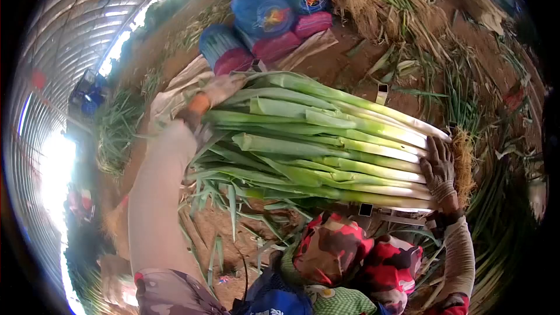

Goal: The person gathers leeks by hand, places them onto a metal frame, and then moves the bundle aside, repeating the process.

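A wide layer of large green onions [326, 151] lies side by side in front of me, leaves to the left and white stems to the right. My right hand [438, 169], in a dark glove, rests flat over the white stems with its fingers stretched out, right beside the brown roots [465, 166]. At the upper left, my left hand [224, 86] is at the leaf ends, in a pale glove below an orange cuff [199, 103]. Its fingers are smeared by motion. Metal frame ends [365, 209] show under the onions.
Blue and pink mesh sacks [262, 14] of bundled produce stand beyond the onions. Roots and dry stalks [385, 0] are heaped at the back right. Loose leaves [213, 198] litter the soil near my knees [332, 248]. A curved tunnel roof [87, 11] rises at left.
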Demonstrator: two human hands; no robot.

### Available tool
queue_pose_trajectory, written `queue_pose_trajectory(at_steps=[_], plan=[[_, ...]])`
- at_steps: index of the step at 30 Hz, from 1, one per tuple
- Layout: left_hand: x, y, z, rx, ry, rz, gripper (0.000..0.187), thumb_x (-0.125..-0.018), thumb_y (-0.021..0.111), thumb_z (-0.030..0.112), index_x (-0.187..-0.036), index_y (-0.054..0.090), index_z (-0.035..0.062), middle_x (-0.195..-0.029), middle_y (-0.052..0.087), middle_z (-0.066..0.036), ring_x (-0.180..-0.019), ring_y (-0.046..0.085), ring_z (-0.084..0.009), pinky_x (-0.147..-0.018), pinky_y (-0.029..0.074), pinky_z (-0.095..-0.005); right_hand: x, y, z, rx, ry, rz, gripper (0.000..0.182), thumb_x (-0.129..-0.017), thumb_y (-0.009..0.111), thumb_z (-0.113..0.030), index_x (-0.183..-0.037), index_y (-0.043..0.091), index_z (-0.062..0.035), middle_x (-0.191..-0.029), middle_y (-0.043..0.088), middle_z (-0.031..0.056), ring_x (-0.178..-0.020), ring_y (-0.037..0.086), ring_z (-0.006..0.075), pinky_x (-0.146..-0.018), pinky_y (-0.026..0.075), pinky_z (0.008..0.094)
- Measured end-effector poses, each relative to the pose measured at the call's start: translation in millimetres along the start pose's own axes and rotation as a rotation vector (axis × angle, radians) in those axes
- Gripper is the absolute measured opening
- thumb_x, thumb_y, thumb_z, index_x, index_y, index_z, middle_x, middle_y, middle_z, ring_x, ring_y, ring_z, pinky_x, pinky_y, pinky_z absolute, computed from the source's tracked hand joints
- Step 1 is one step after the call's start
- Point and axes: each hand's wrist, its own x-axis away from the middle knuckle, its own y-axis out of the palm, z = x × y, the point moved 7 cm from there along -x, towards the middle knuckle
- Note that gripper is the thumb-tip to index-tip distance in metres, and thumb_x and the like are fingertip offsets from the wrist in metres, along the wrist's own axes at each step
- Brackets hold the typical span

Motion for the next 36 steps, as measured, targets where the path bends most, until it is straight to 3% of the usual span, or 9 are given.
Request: queue_pose_trajectory(at_steps=[10,13,19,22,25,26,29,31,36], plan=[[-8.2,20.3,101.1,-0.065,0.294,0.141,0.051,-0.092,0.048,0.037,-0.137,0.044,0.0140,-0.134,0.049,-0.011,-0.121,0.047,-0.0297,-0.100,0.038,-0.0416,28.3,4.7,22.5,-0.498,0.161,0.045,0.069,-0.091,0.039,-0.060,-0.145,0.034,-0.0164,-0.154,0.020,0.0155,-0.143,0.008,0.0343,-0.116,0.004,0.0458],[-10.4,29.9,129.7,-0.179,0.284,0.182,0.052,-0.092,0.047,0.036,-0.138,0.042,0.0143,-0.136,0.047,-0.011,-0.123,0.045,-0.0284,-0.101,0.036,-0.0427,11.9,18.8,33.1,-0.204,0.116,0.166,0.066,-0.084,0.044,-0.061,-0.137,0.046,-0.0224,-0.143,0.038,0.0173,-0.134,0.028,0.0407,-0.110,0.015,0.0564],[-2.0,42.6,180.2,-0.294,0.280,0.236,0.054,-0.093,0.047,0.035,-0.142,0.038,0.0148,-0.140,0.043,-0.009,-0.128,0.040,-0.0259,-0.103,0.033,-0.0448,7.9,12.3,29.9,-0.204,0.117,0.098,0.066,-0.085,0.044,-0.057,-0.140,0.041,-0.0184,-0.144,0.036,0.0189,-0.134,0.027,0.0431,-0.110,0.015,0.0587],[1.1,58.9,203.8,-0.221,0.272,0.200,0.055,-0.093,0.047,0.034,-0.144,0.035,0.0151,-0.142,0.041,-0.008,-0.130,0.038,-0.0246,-0.104,0.031,-0.0459,13.9,1.1,31.2,-0.229,0.094,0.056,0.067,-0.083,0.054,-0.050,-0.140,0.041,-0.0162,-0.143,0.038,0.0185,-0.133,0.031,0.0416,-0.110,0.021,0.0558],[17.9,63.9,247.0,-0.671,0.220,0.378,0.060,-0.090,0.051,0.033,-0.145,0.033,0.0181,-0.142,0.040,-0.006,-0.129,0.039,-0.0249,-0.102,0.033,-0.0452,43.9,-16.3,44.4,-0.634,0.115,0.171,0.064,-0.083,0.061,-0.038,-0.139,0.042,-0.0122,-0.141,0.040,0.0186,-0.132,0.034,0.0388,-0.109,0.028,0.0499],[11.0,68.1,234.3,-0.677,0.211,0.361,0.061,-0.090,0.050,0.036,-0.146,0.031,0.0202,-0.145,0.037,-0.005,-0.131,0.037,-0.0243,-0.103,0.031,-0.0467,70.5,-18.6,53.2,-0.662,0.067,0.413,0.061,-0.085,0.060,-0.032,-0.138,0.041,-0.0086,-0.140,0.042,0.0187,-0.130,0.038,0.0359,-0.109,0.031,0.0453],[17.6,58.8,244.1,-0.776,0.133,0.247,0.062,-0.093,0.041,0.047,-0.148,0.026,0.0229,-0.147,0.034,-0.005,-0.133,0.034,-0.0245,-0.104,0.029,-0.0497,175.1,-57.8,102.8,-0.670,0.106,0.536,0.046,-0.084,0.061,-0.010,-0.128,0.052,-0.0031,-0.121,0.057,0.0156,-0.108,0.058,0.0298,-0.092,0.047,0.0367],[19.3,58.9,250.2,-0.799,0.099,0.202,0.063,-0.093,0.038,0.050,-0.148,0.026,0.0230,-0.149,0.033,-0.004,-0.134,0.033,-0.0243,-0.105,0.028,-0.0504,262.7,-22.3,155.1,-1.010,0.525,0.581,0.049,-0.080,0.061,0.000,-0.128,0.052,-0.0020,-0.124,0.057,0.0126,-0.112,0.056,0.0227,-0.094,0.047,0.0342],[21.4,57.0,249.9,-0.819,0.056,0.149,0.066,-0.092,0.033,0.056,-0.148,0.028,0.0219,-0.149,0.033,-0.003,-0.136,0.030,-0.0240,-0.107,0.024,-0.0501,506.1,73.9,272.1,-0.095,1.391,0.047,0.047,-0.081,0.061,-0.020,-0.125,0.055,-0.0029,-0.122,0.059,0.0130,-0.107,0.059,0.0258,-0.086,0.049,0.0377]])
